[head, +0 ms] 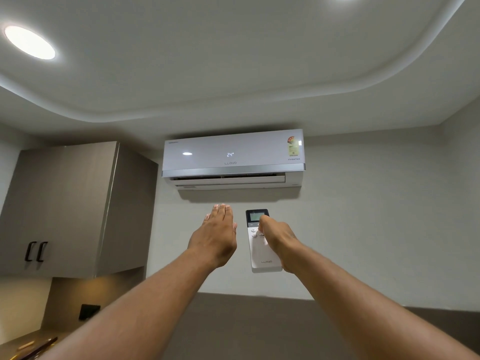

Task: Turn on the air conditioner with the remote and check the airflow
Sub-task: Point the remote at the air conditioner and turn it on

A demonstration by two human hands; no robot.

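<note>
Left hand (217, 235) flat, fingers (220, 213) together, right hand (279, 241) gripping remote (261, 252)

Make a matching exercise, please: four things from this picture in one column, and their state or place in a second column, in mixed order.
Things:
1. white wall-mounted air conditioner
2. white slim remote control
3. left hand
4. grey wall cabinet with black handles

States or places:
A. flat and open, raised below the vent
B. held in the right hand
C. display lit, showing 24
D. doors closed, left of the unit

Pairs: 1-C, 2-B, 3-A, 4-D
</note>
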